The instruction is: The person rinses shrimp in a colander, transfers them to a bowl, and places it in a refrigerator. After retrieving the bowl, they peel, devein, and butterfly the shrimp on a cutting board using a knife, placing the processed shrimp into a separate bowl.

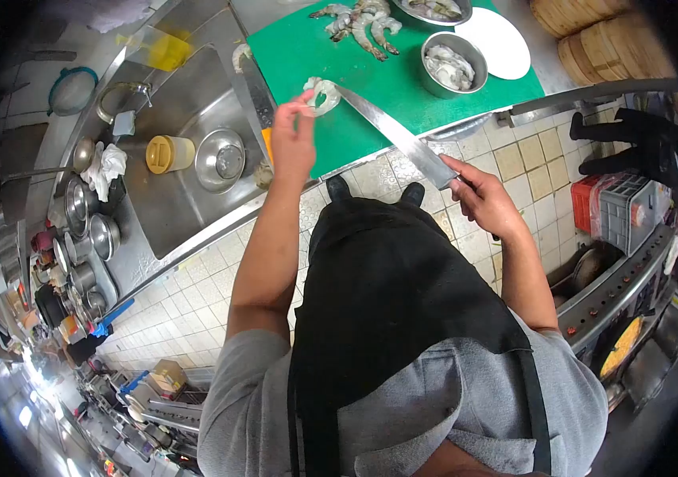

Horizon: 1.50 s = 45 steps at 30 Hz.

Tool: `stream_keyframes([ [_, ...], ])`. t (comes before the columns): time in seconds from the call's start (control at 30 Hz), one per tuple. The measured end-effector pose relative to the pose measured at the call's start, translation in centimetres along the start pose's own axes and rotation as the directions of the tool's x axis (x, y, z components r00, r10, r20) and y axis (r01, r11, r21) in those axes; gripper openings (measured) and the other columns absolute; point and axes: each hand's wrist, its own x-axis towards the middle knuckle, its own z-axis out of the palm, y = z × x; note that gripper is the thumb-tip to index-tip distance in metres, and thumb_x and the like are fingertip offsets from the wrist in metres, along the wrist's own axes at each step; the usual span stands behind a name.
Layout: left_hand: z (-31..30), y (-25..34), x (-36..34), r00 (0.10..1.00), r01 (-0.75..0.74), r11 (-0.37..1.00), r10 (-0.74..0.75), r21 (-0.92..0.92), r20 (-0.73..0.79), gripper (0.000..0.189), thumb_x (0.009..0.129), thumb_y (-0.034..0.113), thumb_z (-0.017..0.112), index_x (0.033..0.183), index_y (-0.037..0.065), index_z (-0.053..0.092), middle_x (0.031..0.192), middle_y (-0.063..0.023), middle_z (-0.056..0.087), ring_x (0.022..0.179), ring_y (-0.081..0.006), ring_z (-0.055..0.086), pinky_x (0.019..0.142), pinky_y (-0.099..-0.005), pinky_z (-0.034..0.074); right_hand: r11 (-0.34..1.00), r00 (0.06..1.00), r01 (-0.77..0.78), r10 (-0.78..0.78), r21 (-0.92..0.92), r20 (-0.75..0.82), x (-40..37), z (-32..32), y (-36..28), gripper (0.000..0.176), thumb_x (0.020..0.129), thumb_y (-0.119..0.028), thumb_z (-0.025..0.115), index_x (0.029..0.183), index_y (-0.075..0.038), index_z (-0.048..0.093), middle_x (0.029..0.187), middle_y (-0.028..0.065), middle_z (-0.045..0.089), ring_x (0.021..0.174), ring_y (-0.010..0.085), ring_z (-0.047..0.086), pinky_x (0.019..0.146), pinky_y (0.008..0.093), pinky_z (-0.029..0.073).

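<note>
My right hand (486, 199) is closed round the handle of a large knife (399, 137), whose tip points up and left over the green cutting board (371, 131). At the board's left side my left hand (294, 131) has its fingertips on a pale peeled shrimp (325, 95), close to the knife tip. Several unpeeled shrimp (361, 26) lie at the top of the board. A metal bowl (454, 65) of peeled shrimp stands to their right, with a second metal bowl (433, 11) of shrimp above it.
Left of the board is a sink (188, 199) with a yellow-lidded container (170, 154) and metal bowls (220, 160). A white plate (495, 44) and bamboo steamers (613, 49) are at the upper right. Another person's dark-clothed legs (621, 141) show at the right, near crates (619, 208).
</note>
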Motion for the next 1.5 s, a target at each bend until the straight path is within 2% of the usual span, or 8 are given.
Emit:
stream_keyframes([
  [0.07,-1.5,-0.4,-0.1,0.909,0.294,0.527,-0.412,-0.798,0.062,0.012,0.099,0.017,0.063,0.105,0.009,0.057,0.127,-0.0183,0.066,0.125,-0.0349,0.058,0.109,-0.0437,0.043,1.0,1.0,-0.008,0.008,-0.025,0.013,0.4,0.1,0.0,0.044,0.101,-0.012,0.058,0.144,-0.019,0.056,0.076,-0.0011,0.054,0.06,0.0063,0.047,0.054,0.0237,0.044],
  [0.3,-19.6,-0.1,0.5,0.973,0.021,0.469,-0.212,-0.883,-0.089,0.019,0.1,0.014,0.059,0.118,0.006,0.058,0.132,-0.0189,0.063,0.123,-0.032,0.059,0.105,-0.0458,0.048,1.0,0.999,-0.023,0.023,-0.005,-0.024,0.5,-0.4,-0.5,0.044,0.101,-0.011,0.058,0.144,-0.02,0.056,0.077,-0.0015,0.054,0.06,0.0064,0.045,0.054,0.0236,0.043],
  [0.37,-21.7,-8.5,0.0,0.844,0.412,0.739,-0.53,-0.533,-0.084,0.034,0.099,0.02,0.059,0.131,0.008,0.056,0.138,-0.0188,0.059,0.131,-0.0361,0.053,0.106,-0.0565,0.045,1.0,0.999,-0.031,0.031,-0.004,-0.038,0.3,-0.2,-1.2,0.044,0.101,-0.011,0.058,0.144,-0.02,0.056,0.077,-0.0022,0.053,0.06,0.006,0.043,0.053,0.0229,0.042],
  [0.4,-20.2,-8.1,-1.7,0.676,0.711,0.632,-0.735,0.308,-0.053,0.039,0.098,0.023,0.061,0.134,0.009,0.057,0.139,-0.0179,0.058,0.132,-0.0352,0.052,0.106,-0.0573,0.045,1.0,0.999,-0.021,0.022,0.004,-0.05,0.5,-0.2,-1.2,0.044,0.1,-0.009,0.059,0.143,-0.018,0.057,0.079,-0.002,0.054,0.061,0.006,0.043,0.054,0.023,0.042],
  [0.43,-18.5,-8.0,-3.0,0.506,0.438,0.011,-0.83,0.899,-0.236,0.044,0.096,0.026,0.063,0.136,0.01,0.057,0.141,-0.0171,0.058,0.133,-0.0343,0.051,0.106,-0.0581,0.044,1.0,0.998,-0.01,0.011,0.016,-0.069,0.6,0.0,-1.4,0.043,0.1,-0.008,0.06,0.142,-0.017,0.058,0.081,-0.0017,0.056,0.062,0.0059,0.043,0.055,0.0231,0.043],
  [0.77,-12.2,-18.6,10.6,0.972,0.237,0.8,-0.198,0.551,-0.13,0.03,0.084,0.027,0.071,0.109,0.012,0.071,0.109,-0.01,0.071,0.109,-0.0308,0.063,0.098,-0.0436,0.047,0.916,0.972,0.232,-0.227,-0.326,0.054,3.6,6.0,-2.7,0.043,0.094,0.001,0.063,0.136,-0.009,0.061,0.117,0.0195,0.07,0.104,0.0251,0.068,0.092,0.0328,0.051],
  [1.17,-7.8,-15.2,19.6,0.847,0.334,0.616,-0.529,0.713,0.06,0.038,0.088,0.037,0.067,0.118,0.015,0.069,0.133,-0.0131,0.059,0.127,-0.0332,0.053,0.104,-0.0417,0.046,0.947,0.948,0.189,-0.245,-0.262,-0.204,4.1,3.8,-0.9,0.048,0.097,-0.003,0.062,0.144,-0.013,0.056,0.083,-0.0017,0.053,0.065,0.0076,0.042,0.061,0.0232,0.041],
  [1.5,-7.6,-15.0,20.0,0.948,0.312,0.826,-0.302,0.47,-0.097,0.036,0.079,0.029,0.074,0.107,0.006,0.068,0.107,-0.0154,0.071,0.103,-0.032,0.067,0.093,-0.0412,0.051,0.979,0.994,0.091,-0.101,-0.183,-0.043,2.9,3.3,-2.2,0.043,0.095,-0.001,0.063,0.137,-0.008,0.059,0.116,0.0194,0.07,0.102,0.0242,0.067,0.089,0.0327,0.051],
])
